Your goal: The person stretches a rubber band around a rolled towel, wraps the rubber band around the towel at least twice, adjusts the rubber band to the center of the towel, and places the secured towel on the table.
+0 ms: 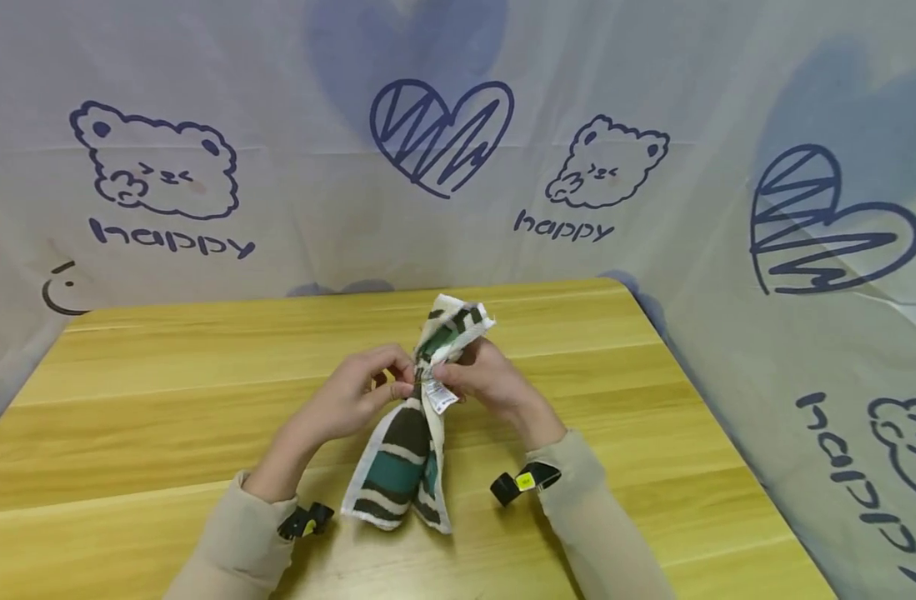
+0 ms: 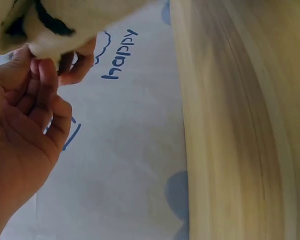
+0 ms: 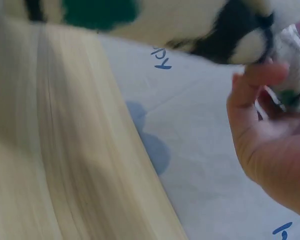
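Striped in green, dark brown and cream, the soft bunched cloth sits at the centre of the head view, its lower end resting on the yellow wooden table and its upper end standing up above your fingers. Your left hand and your right hand meet at the cloth's narrow waist, both pinching it there, close together, fingers curled round the gathered part. A small white label hangs from the cloth just below your right fingers. In the left wrist view your fingertips nip the cream edge at the upper left of the frame. Behind the table, across the top of the frame, hangs a pale printed backdrop with blue bears, hearts and the word happy.
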A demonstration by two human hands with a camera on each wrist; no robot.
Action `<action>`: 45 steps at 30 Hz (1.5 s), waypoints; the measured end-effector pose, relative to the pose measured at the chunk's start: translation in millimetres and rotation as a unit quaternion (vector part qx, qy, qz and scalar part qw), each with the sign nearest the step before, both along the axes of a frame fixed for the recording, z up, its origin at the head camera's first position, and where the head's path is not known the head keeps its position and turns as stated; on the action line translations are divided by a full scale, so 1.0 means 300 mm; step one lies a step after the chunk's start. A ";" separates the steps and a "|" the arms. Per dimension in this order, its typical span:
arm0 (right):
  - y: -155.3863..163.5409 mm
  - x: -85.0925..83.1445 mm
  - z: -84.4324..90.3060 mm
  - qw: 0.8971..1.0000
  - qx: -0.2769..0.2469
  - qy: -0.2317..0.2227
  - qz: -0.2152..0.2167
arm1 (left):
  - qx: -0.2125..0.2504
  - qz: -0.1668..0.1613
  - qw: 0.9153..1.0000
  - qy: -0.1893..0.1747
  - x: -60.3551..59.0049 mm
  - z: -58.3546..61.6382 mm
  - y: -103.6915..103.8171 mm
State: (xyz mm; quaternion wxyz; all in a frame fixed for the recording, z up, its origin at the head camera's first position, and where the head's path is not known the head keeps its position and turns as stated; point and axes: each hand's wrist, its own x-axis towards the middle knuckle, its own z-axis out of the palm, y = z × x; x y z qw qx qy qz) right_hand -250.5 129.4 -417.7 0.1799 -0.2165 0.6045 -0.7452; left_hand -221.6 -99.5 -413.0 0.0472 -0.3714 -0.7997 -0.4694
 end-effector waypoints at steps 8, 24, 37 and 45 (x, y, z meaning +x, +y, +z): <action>-0.021 0.014 0.010 0.996 -0.032 -0.054 -0.065 | -0.006 0.019 0.999 -0.027 0.007 0.010 -0.014; -0.055 0.050 0.008 0.985 0.026 -0.095 -0.139 | -0.014 0.072 0.983 0.169 0.033 0.045 0.032; -0.076 0.058 0.000 0.975 0.015 -0.132 -0.180 | -0.040 0.095 0.946 0.308 0.025 0.005 0.063; -0.088 0.053 0.004 0.975 0.026 -0.133 -0.174 | -0.111 0.081 0.968 0.211 0.042 0.008 0.067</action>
